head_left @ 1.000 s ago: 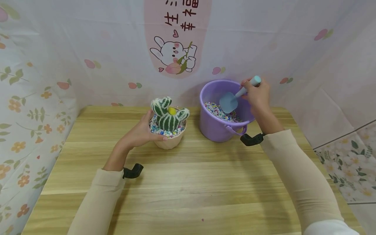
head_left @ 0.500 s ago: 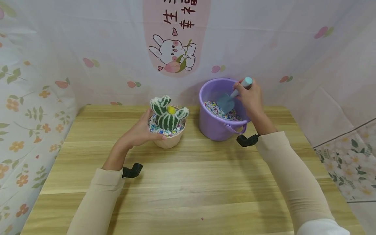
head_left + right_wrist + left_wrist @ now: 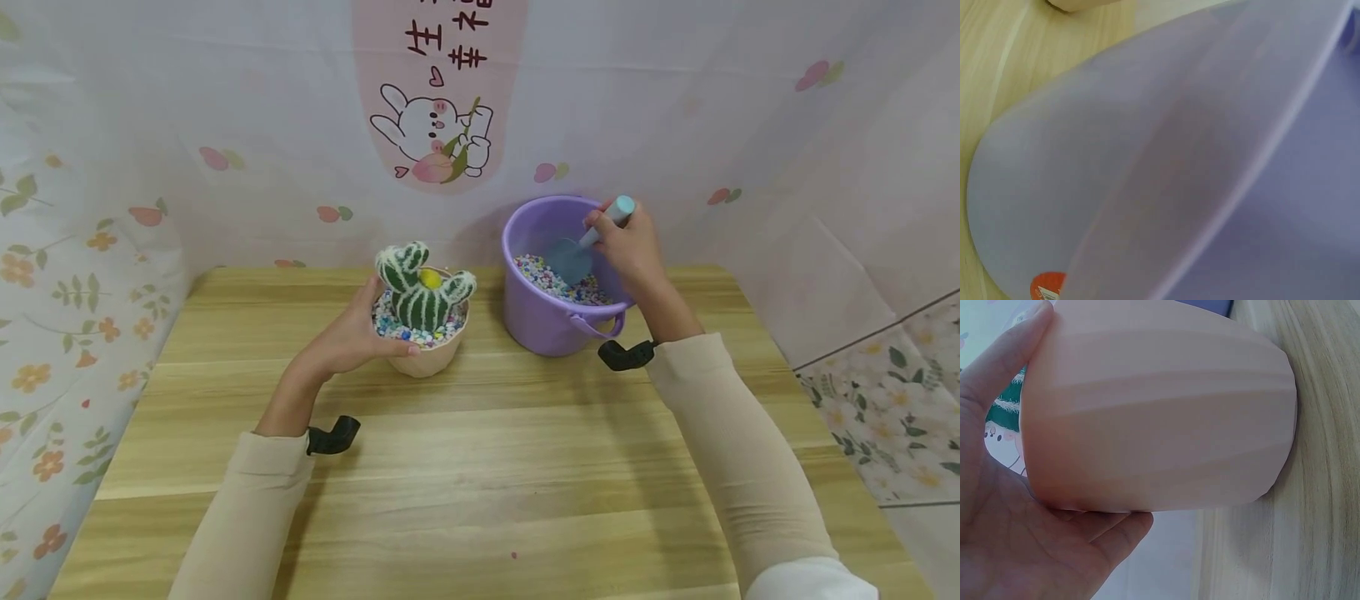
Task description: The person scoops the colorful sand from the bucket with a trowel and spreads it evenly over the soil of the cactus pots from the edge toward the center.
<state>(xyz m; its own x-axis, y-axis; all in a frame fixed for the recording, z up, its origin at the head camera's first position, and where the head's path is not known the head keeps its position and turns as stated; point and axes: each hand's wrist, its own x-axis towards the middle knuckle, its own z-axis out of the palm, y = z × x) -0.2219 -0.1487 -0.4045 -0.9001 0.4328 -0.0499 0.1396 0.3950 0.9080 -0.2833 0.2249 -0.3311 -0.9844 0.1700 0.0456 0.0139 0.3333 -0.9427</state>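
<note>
My left hand (image 3: 347, 337) holds the near-left side of a cream plant pot (image 3: 426, 363), its thumb along the front rim. In the left wrist view the pot (image 3: 1166, 425) stands between thumb and fingers. A green-and-white knitted cactus (image 3: 420, 308) with a yellow bump rises from colourful pebbles (image 3: 429, 337) in the pot. Over a purple bucket (image 3: 536, 321), my right hand (image 3: 633, 250) grips the handle of a light-blue toy shovel (image 3: 567, 262). The shovel's blade meets the pebbles (image 3: 551, 283) inside. Only the bucket (image 3: 1085, 169) fills the right wrist view; the right hand is hidden there.
Pot and bucket stand apart near the back edge of a wooden table (image 3: 457, 467). Behind them hangs a printed cloth (image 3: 285, 108). The bucket's handle (image 3: 597, 327) hangs at its front right. A tiny reddish bit (image 3: 513, 555) lies near the front.
My right hand has moved left with the shovel, and the blade sits lower against the pebbles in the bucket. The left hand keeps its hold on the pot. The head view has shifted slightly.
</note>
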